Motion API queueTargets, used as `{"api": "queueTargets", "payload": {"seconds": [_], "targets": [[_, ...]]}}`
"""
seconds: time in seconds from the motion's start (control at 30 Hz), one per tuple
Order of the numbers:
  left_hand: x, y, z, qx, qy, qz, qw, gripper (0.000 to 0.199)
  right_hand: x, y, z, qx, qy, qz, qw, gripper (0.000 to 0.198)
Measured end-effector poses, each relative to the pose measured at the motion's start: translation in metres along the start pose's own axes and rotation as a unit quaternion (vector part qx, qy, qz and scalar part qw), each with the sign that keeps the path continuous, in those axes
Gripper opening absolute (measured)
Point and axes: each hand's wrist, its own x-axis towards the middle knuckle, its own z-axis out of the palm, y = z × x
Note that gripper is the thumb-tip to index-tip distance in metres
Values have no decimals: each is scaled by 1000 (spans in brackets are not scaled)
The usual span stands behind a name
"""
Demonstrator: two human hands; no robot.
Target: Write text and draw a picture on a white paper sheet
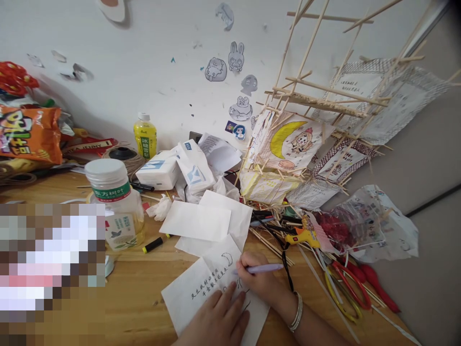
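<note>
My right hand [255,275] is closed around a light purple pen [268,268], its tip down near a sheet of white paper [187,307]. Handwritten characters, a crescent moon and a few drawn lines show on this sheet; part of the drawing lies hidden under my hands. Flat on the paper's lower part rests my left hand [221,315], fingers stretched out and holding nothing. Just beyond are blank white sheets [196,221], overlapping the top of the written one.
A clear jar with a white lid [106,173] and a black marker [153,245] are left. At right lie a yellow glue gun [302,235], red-handled pliers [351,283] and sticks. Behind stand tissue packs [158,170], a yellow bottle [145,137] and a stick frame with drawn panels [295,142].
</note>
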Motion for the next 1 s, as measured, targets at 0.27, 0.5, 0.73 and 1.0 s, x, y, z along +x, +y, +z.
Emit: {"api": "queueTargets", "payload": {"seconds": [0.27, 0.5, 0.73, 1.0], "targets": [[-2, 1, 3, -21, -5, -5, 1000, 27, 0, 0, 1, -12, 10, -1, 1000, 33], [1, 0, -7, 1, -43, 2, 999, 30, 0, 0, 2, -34, 45, 18, 998, 31], [-2, 0, -4, -17, -39, -6, 999, 30, 0, 0, 2, -37, 25, 11, 999, 32], [0, -1, -3, -13, -51, -8, 999, 29, 1, -2, 3, -23, 69, 46, 996, 30]]}}
